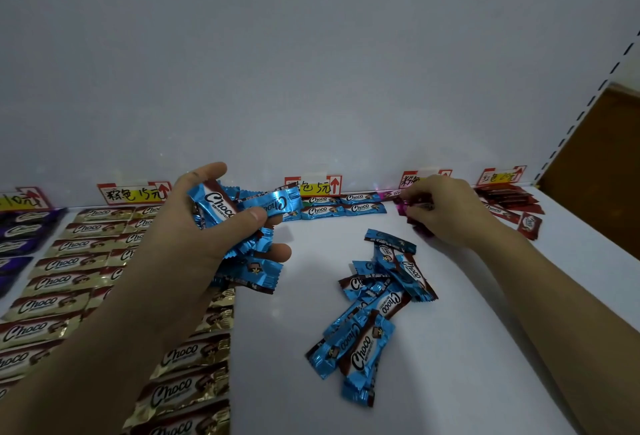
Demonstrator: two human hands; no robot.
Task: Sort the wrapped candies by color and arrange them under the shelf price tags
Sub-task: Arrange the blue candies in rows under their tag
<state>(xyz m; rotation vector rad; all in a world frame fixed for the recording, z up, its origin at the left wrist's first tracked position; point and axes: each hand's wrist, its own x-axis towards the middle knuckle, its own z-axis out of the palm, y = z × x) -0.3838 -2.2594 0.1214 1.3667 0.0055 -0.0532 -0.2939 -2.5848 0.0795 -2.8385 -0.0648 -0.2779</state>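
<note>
My left hand (207, 227) clenched round a bunch of shiny blue foil-wrapped candies (242, 206), raised over the white shelf (485, 365). Right hand (446, 213) pinching magenta foil-wrapped candies (403, 207) below the red-edged paper price tag (417, 179). Loose pile of blue wrapped candies (377, 303) lies between my arms.

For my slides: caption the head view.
Left hand holds blue candies; right hand pinches a pink candy below its price tag.

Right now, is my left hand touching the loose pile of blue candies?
Apart. The head view shows bare shelf between the left hand, gripping its own bunch, and the loose pile.
</note>
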